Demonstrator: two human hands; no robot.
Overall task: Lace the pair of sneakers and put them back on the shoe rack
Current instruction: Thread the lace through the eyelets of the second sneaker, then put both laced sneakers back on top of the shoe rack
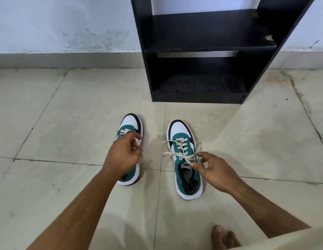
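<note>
Down on the tiled floor, two green-and-white sneakers stand side by side, toes pointing toward the black shoe rack, which stands against the wall beyond both hands. Directly under the left hand sits the left sneaker; that hand's grip is curled nearly closed over the shoe's lacing, fingertips pinched together, though whether they actually hold a lace is hidden by the hand itself. Just ahead and left of the right hand sits the right sneaker, its cream lace threaded through the eyelets with loose ends splaying to both sides. The right grip is narrowly closed, thumb and fingers pinching the lace ends near the shoe's tongue. Both shelves of the rack hold no shoes. Bare toes show near the bottom edge, behind the right hand.
</note>
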